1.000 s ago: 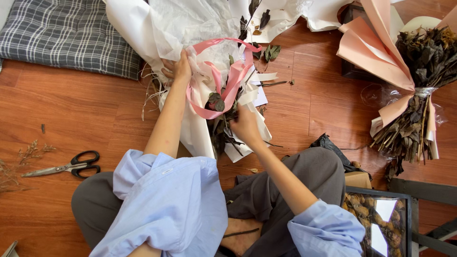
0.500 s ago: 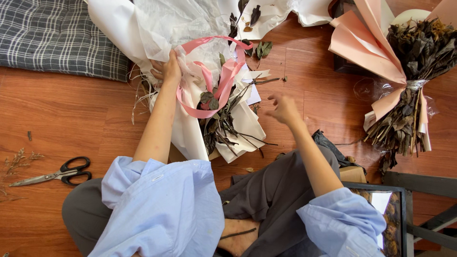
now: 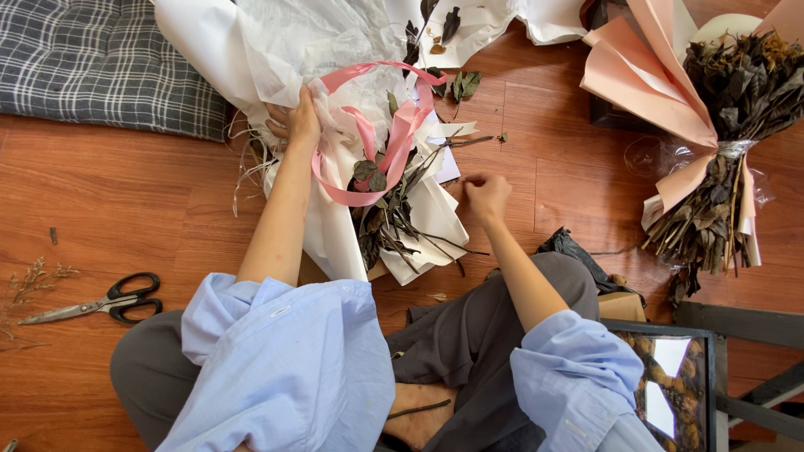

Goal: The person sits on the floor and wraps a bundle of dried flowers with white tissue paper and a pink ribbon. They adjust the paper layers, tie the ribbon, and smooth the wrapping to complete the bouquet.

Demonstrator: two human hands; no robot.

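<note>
Reddish wooden plank floor (image 3: 109, 192) fills the frame, seen from above a seated person in a pale blue shirt and grey trousers. A grey plaid cushion (image 3: 92, 59) lies at the upper left. White crumpled wrapping paper (image 3: 276, 50) spreads across the upper centre, running down into a half-opened bouquet of dried dark stems and leaves (image 3: 389, 218) at the centre. A second dried bouquet in salmon-pink paper (image 3: 712, 125) lies at the upper right. A looped pink satin ribbon (image 3: 377, 142) drapes over the central bouquet. Black-handled scissors (image 3: 100, 303) rest at the lower left.

The left hand (image 3: 295, 121) clenches the white paper and the ribbon's end at the bouquet's left edge. The right hand (image 3: 487, 194) hovers just right of the bouquet with fingertips pinched together; whether it grips anything, I cannot tell. The step appears to be unwrapping the bouquet; freeing the ribbon loop seems to need both hands.
</note>
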